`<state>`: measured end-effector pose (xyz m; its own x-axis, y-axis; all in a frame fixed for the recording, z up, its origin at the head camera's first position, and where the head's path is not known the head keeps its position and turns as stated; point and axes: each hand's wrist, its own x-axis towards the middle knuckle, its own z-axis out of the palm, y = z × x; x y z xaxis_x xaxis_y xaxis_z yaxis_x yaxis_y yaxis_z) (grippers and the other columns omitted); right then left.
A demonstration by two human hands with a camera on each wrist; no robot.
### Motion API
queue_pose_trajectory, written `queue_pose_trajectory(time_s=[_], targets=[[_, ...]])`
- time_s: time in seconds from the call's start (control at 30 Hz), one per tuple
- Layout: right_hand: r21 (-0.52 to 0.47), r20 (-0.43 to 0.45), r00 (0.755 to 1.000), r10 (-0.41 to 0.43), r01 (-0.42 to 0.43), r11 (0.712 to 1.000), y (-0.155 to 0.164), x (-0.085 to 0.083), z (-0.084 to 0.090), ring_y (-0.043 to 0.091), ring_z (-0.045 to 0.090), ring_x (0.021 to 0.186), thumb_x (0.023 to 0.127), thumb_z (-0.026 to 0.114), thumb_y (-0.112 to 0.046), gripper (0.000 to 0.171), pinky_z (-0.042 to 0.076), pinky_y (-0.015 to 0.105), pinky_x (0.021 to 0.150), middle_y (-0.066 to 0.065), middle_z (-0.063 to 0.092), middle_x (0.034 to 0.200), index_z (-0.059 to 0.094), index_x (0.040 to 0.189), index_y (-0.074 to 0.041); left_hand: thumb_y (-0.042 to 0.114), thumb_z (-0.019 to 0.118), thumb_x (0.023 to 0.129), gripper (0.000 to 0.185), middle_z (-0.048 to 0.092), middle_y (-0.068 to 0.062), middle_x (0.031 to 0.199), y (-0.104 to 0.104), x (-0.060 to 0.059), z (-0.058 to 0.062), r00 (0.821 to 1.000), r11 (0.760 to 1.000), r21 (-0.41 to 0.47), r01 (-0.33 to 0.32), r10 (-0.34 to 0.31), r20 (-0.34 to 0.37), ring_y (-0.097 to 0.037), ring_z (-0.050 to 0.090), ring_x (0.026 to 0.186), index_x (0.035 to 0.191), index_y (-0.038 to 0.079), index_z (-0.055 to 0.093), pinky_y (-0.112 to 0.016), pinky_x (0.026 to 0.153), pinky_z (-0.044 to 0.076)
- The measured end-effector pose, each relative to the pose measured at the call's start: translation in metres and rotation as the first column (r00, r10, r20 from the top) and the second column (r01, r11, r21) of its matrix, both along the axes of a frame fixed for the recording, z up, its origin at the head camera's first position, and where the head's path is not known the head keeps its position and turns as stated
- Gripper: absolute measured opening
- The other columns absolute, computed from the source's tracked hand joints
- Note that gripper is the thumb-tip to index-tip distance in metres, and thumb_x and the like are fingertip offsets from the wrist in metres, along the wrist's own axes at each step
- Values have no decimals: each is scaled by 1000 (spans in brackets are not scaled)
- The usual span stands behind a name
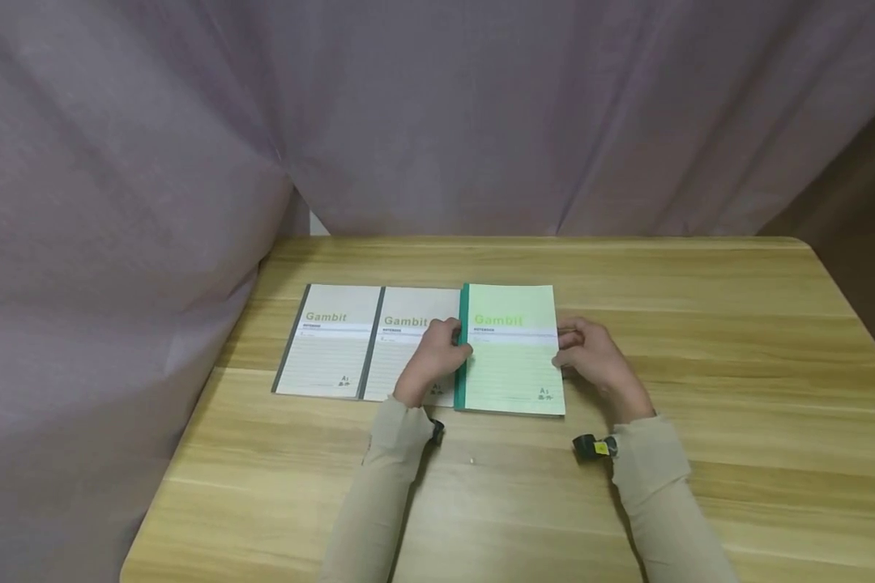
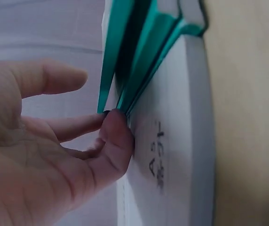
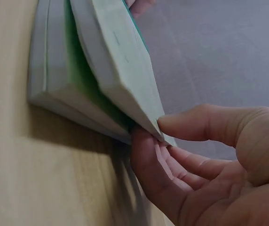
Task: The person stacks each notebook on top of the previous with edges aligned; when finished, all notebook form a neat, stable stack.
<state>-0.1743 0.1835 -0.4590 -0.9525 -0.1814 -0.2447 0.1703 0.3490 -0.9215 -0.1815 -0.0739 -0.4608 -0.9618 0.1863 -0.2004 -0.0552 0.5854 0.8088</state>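
A light green Gambit notebook (image 1: 514,356) with a teal spine lies at the right end of a row on the wooden table (image 1: 700,324). My left hand (image 1: 461,344) holds its spine edge, and the thumb (image 2: 118,136) is tucked under the teal spine (image 2: 139,70). My right hand (image 1: 565,344) pinches the opposite page edge between thumb and forefinger (image 3: 205,125). In the right wrist view the top notebook (image 3: 120,66) is tilted up off more green notebooks (image 3: 54,80) stacked beneath it.
Two grey-spined Gambit notebooks (image 1: 331,344) (image 1: 408,340) lie side by side to the left, the nearer one partly under my left hand. A mauve curtain (image 1: 117,202) hangs behind and along the left. Small cameras (image 1: 591,447) sit on both wrists.
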Motion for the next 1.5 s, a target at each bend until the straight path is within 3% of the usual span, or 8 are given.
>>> queue_pose_trajectory(time_s=[0.2,0.37,0.67,0.97,1.27,1.4,1.5], targets=[[33,-39,999,-4,5,999,-1,1,-2,24,61,87,82,62,13,62,58,31,71,28,59,113,43,140,15,6,54,97,31,49,-20,113,3,3,4,1000,1000,-25,11,-11,-2,-26,51,87,123,-9,61,-29,63,48],[80,-50,999,7,-3,997,-4,1,-2,27,61,87,81,64,11,60,58,30,71,28,59,110,46,138,17,6,54,98,23,54,-20,103,5,3,5,1000,998,-67,13,-14,-17,-22,51,76,114,-8,62,-25,54,45],[146,-36,999,1,4,989,-7,0,-3,27,60,87,83,65,8,51,58,29,70,27,60,109,52,132,18,9,54,98,32,47,-29,126,6,2,3,1000,993,-114,-9,7,-24,-31,50,94,121,-12,60,-31,61,48],[143,-24,1000,-6,9,990,-7,1,-4,27,58,89,83,65,8,50,57,29,70,26,59,108,53,131,18,8,56,96,23,52,-21,111,4,0,-1,1000,994,-109,-25,23,-20,-28,50,88,111,-9,62,-32,62,47],[153,-18,1000,-3,6,988,-8,1,-5,27,57,89,84,66,7,49,57,28,70,25,59,108,54,131,17,8,56,95,20,51,-18,106,3,2,-2,999,995,-88,-38,38,-6,-24,51,80,108,-7,62,-28,57,45],[159,-31,999,9,-4,987,-7,0,-6,27,58,89,84,66,7,49,57,28,70,25,59,107,53,131,17,7,55,96,22,57,-18,97,1,1,0,999,999,-36,-35,36,11,-22,52,72,110,-8,62,-28,54,44],[154,-35,999,20,-15,988,-5,0,-5,27,59,89,84,66,7,49,58,28,71,25,60,108,53,131,18,7,53,96,31,62,-20,103,-1,0,1,999,999,24,-39,39,32,-21,52,77,119,-11,61,-28,62,44]])
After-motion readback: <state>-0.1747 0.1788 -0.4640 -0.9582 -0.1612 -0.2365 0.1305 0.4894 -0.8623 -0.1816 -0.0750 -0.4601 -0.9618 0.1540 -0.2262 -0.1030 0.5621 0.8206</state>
